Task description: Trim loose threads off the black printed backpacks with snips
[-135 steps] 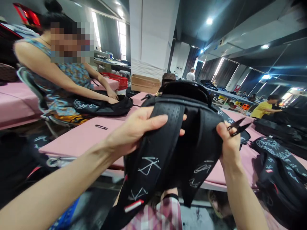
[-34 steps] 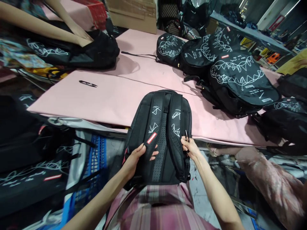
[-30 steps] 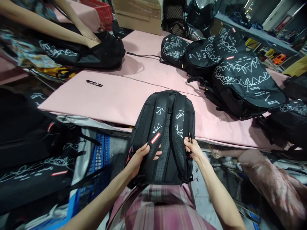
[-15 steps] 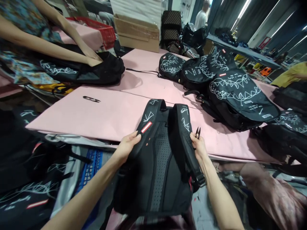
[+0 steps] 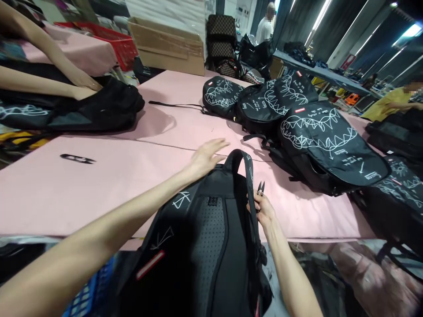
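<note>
A black backpack (image 5: 211, 237) with white scribble print lies back-side up against the near edge of the pink table (image 5: 132, 171). My left hand (image 5: 206, 156) reaches forward over its top, fingers stretched out and holding nothing. My right hand (image 5: 261, 209) pinches the right shoulder strap (image 5: 248, 176) and also holds small thread snips (image 5: 260, 188), tips pointing up.
Several finished black backpacks (image 5: 317, 132) are piled at the right. A second pair of snips (image 5: 77, 158) lies on the table at left. Another person's hands (image 5: 79, 86) rest on a black bag (image 5: 99, 110) at far left. A cardboard box (image 5: 165, 44) stands behind.
My left hand let go of the left strap and reached forward past the backpack's top. The view came closer to the table. My right hand keeps the strap and snips.
</note>
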A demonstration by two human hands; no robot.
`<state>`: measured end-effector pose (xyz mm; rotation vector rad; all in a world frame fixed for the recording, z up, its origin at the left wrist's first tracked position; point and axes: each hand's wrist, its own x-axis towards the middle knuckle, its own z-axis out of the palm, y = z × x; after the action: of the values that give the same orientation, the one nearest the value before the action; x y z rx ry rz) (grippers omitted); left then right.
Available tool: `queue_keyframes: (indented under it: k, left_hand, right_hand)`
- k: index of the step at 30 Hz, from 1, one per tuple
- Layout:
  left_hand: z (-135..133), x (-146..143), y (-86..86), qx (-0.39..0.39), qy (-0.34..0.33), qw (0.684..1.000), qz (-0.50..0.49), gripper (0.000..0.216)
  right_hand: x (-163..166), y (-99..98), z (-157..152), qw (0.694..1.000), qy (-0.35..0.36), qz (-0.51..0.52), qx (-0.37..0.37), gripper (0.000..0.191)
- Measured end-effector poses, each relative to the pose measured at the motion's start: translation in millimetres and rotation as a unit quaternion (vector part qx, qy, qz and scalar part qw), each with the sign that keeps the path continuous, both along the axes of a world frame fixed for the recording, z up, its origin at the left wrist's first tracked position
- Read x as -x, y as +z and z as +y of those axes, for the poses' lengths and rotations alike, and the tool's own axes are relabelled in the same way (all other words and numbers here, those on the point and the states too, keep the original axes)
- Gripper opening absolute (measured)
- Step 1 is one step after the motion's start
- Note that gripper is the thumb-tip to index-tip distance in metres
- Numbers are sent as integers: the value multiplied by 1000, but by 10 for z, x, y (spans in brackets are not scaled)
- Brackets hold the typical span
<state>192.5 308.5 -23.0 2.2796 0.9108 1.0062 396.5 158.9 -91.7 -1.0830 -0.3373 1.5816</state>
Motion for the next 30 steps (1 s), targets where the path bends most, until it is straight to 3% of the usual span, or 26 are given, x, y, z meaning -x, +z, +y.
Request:
queue_keyframes:
  k: [3,5,9,11,14,17,21,26,28,30]
  left_hand:
    - [413,-584,-104,1,-165,984,61,40]
    - [557,-815,-124,40,-247,964,87,35]
    - [604,-1002,-60,155,-302,932,125,29]
    - [582,-1073,-44,168,-290,929,155,30]
    - [562,-1211,-86,167,-263,930,196,35]
    - [549,-1311,-170,173,-247,930,212,36]
    - [513,-1298,-243,152,-229,935,225,45]
    - [416,-1135,-201,72,-167,957,225,49]
    - [243,-956,-185,33,-103,973,202,57]
    - [-95,-659,-207,-3,-27,982,188,70]
  right_hand:
    - [-64,11,-45,999,13,40,2,27]
    - [-113,15,-67,996,17,89,-1,22]
    - [-228,32,-94,995,34,91,20,20]
    - [-297,68,-124,998,4,29,47,17]
    - [-386,133,-212,993,-70,-43,80,34]
    - [-400,136,-304,991,-68,-86,74,40]
    - [-317,-1,-335,989,-93,-84,84,36]
    - [-239,-121,-303,985,-126,-8,117,24]
    - [-231,-121,-304,983,-135,-9,127,21]
    - [-230,-116,-312,983,-136,-15,121,21]
